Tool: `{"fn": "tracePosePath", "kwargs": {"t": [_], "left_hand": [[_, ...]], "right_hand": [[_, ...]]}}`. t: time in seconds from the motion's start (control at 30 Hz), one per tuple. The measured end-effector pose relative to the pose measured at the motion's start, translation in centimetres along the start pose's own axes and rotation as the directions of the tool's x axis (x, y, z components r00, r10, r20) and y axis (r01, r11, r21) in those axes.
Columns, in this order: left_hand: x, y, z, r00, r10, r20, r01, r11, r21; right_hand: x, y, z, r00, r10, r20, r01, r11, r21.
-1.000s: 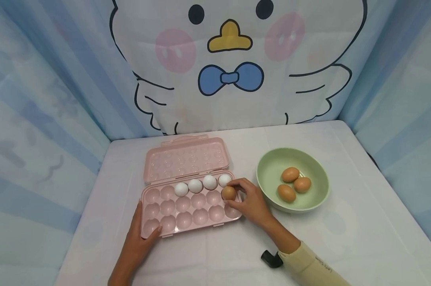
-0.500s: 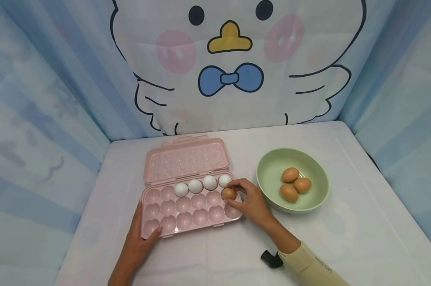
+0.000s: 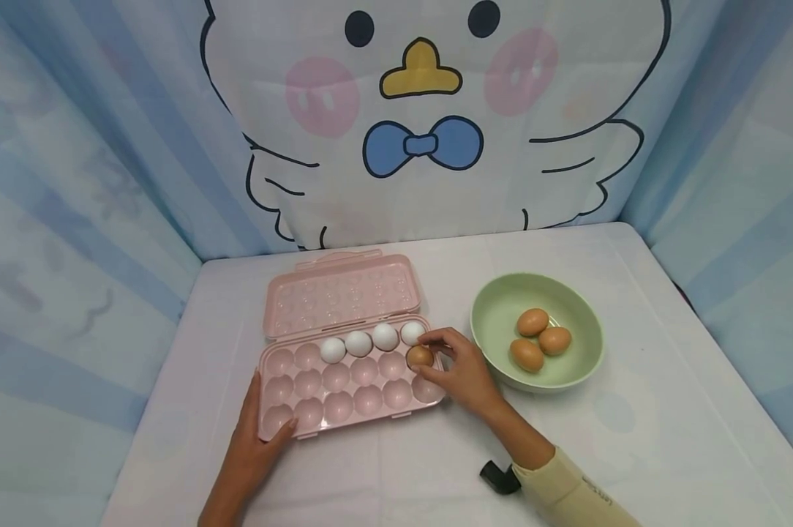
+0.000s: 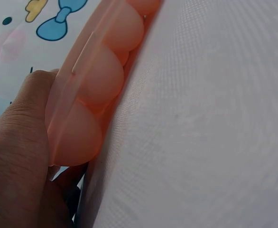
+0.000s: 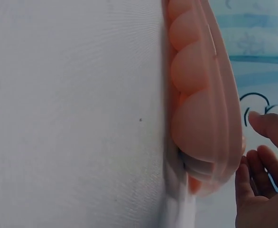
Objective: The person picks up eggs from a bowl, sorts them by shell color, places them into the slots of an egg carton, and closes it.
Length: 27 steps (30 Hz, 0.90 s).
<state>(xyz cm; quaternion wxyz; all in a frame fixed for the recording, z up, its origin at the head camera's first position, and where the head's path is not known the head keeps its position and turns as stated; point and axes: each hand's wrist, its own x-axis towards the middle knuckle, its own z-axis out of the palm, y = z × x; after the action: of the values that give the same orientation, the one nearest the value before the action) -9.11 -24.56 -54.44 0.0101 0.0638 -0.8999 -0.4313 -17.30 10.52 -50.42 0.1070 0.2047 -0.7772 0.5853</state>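
Observation:
A pink egg tray point(image 3: 337, 406) lies open on the white table, its lid point(image 3: 340, 293) folded back. Several white eggs point(image 3: 358, 342) fill its far row. My right hand point(image 3: 436, 359) pinches a brown egg point(image 3: 419, 356) between thumb and fingers, the egg sitting in the rightmost cup of the second row. My left hand point(image 3: 258, 432) grips the tray's near left corner, thumb on the rim. In the left wrist view the left hand point(image 4: 15, 156) wraps that corner of the tray point(image 4: 91, 80). The right wrist view shows the tray's underside point(image 5: 200, 118) and my fingers point(image 5: 264, 180); the egg is hidden there.
A pale green bowl point(image 3: 485, 344) stands to the right of the tray with three brown eggs point(image 3: 532, 322) in it. A cartoon-print curtain point(image 3: 423, 146) closes off the back and both sides. White tablecloth point(image 3: 633, 439) stretches around tray and bowl.
The brown egg has settled slightly lower into its cup under my right fingers. The left hand and the tray have stayed where they were.

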Motion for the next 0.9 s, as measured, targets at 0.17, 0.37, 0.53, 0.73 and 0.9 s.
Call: {"fn": "tracePosePath", "kwargs": {"t": [0.17, 0.37, 0.53, 0.73, 0.9], "left_hand": [[0.0, 0.0, 0.0, 1.0, -0.011, 0.013, 0.011, 1.0, 0.01], [0.1, 0.2, -0.1, 0.999, -0.031, 0.019, 0.03, 0.999, 0.019], [0.1, 0.3, 0.0, 0.999, -0.028, 0.024, 0.028, 1.0, 0.014], [0.0, 0.3, -0.2, 0.999, -0.028, 0.034, 0.027, 1.0, 0.009], [0.1, 0.2, -0.3, 0.999, -0.035, 0.031, 0.035, 0.999, 0.008]], "right_hand": [[-0.1, 1.0, -0.8, 1.0, -0.013, -0.004, 0.013, 1.0, 0.028], [0.1, 0.1, -2.8, 1.0, 0.004, -0.003, -0.004, 0.998, 0.058], [-0.4, -0.7, -4.8, 0.997, 0.072, 0.002, -0.072, 0.997, 0.02], [-0.8, -0.8, -7.7, 0.994, 0.101, -0.028, -0.103, 0.991, -0.086], [-1.1, -0.4, -10.4, 0.995, 0.1, -0.024, -0.103, 0.983, -0.151]]}}
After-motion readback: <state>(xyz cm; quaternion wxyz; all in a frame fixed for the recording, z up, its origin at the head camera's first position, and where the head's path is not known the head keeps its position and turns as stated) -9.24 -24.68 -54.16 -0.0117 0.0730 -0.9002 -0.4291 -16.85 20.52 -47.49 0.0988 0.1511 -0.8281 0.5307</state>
